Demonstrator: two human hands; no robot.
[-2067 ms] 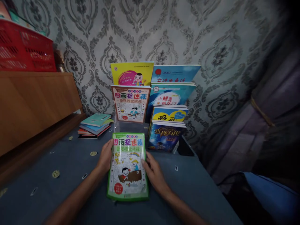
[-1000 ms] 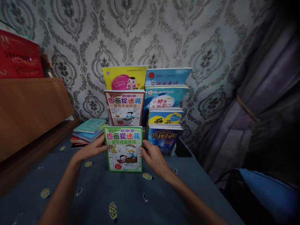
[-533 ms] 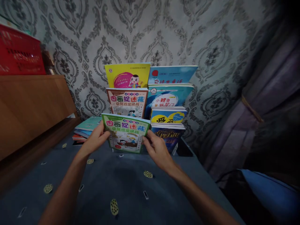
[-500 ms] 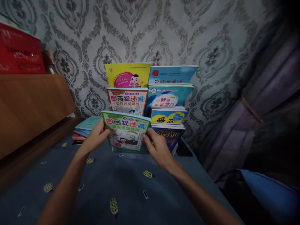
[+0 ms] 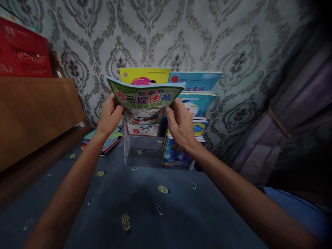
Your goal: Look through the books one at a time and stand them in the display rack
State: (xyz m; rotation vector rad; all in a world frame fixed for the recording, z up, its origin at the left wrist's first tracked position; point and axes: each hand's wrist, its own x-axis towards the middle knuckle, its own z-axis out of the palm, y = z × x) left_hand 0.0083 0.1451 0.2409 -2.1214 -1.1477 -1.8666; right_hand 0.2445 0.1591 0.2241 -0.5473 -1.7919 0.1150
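Above the clear tiered book stand [image 5: 142, 152], both hands are holding a green-covered children's puzzle book [image 5: 145, 100] in the air, tilted so its cover faces the camera and its top edge leans away toward the wall. The left hand [image 5: 110, 116] is gripping the book's left edge, thumb on the cover and fingers curled behind; the right hand [image 5: 180, 122] is pinching the right edge in the same way. The book is touching neither the stand nor the blue patterned tablecloth [image 5: 140, 207].

Judging by how things lie, the right column of the stand is filled at every step: a dark blue space-themed book [image 5: 176, 155] at the front, a yellow-and-blue one [image 5: 201, 125] behind it, then two light blue books [image 5: 199, 102] rising toward the wallpaper. In the left column a yellow book [image 5: 145, 74] is standing at the back and a pink-bordered puzzle book [image 5: 142, 128] below it, while the lowest front slot is showing only bare acrylic. So the raised book is not yet seated anywhere, and one slot looks open for it. A flat stack of thin books [image 5: 103, 140] is lying to the left of the stand, apparently not yet shelved.
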